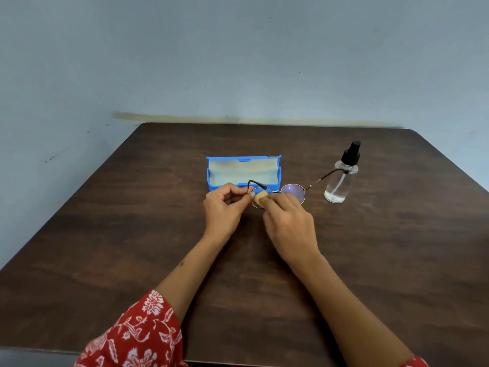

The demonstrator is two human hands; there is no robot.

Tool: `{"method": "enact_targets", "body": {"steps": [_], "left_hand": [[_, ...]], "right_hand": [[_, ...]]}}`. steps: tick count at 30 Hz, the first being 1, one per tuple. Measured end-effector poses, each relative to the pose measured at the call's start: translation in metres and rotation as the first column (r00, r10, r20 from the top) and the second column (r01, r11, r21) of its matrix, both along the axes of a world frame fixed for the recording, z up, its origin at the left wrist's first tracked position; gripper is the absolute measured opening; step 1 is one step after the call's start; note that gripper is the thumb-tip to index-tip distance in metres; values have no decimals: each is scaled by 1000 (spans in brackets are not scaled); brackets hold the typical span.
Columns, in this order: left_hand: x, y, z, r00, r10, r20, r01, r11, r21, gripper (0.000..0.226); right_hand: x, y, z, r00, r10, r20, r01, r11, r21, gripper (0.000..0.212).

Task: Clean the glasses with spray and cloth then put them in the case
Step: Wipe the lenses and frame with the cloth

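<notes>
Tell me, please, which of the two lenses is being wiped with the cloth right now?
The lens by the left hand: the right hand presses the yellow cloth on it, while the other lens is bare.

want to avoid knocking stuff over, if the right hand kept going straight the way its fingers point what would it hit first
The right hand points up and left across the glasses, so it would likely meet the open blue case first; depth is unclear. The spray bottle stands off that line.
</notes>
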State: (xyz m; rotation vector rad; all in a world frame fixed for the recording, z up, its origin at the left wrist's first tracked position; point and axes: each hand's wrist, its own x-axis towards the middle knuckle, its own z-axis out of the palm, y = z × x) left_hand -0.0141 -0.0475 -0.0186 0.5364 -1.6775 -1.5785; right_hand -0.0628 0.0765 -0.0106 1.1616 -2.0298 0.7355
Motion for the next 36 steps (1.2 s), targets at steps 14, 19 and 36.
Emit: {"method": "enact_targets", "body": {"steps": [14,19,36], "left_hand": [[1,-1,-2,1000,20,21,-18,998,-64,27],[-3,0,-3,999,29,20,-27,995,-97,25],[-3,-2,-4,999,48,22,-45,992,-115,33]], "right_hand": [[9,-1,-11,990,54,132,-65,994,88,21],[5,0,-12,986,-47,159,36,997,73,17],[6,0,-12,984,-12,176,-4,996,89,21]]}}
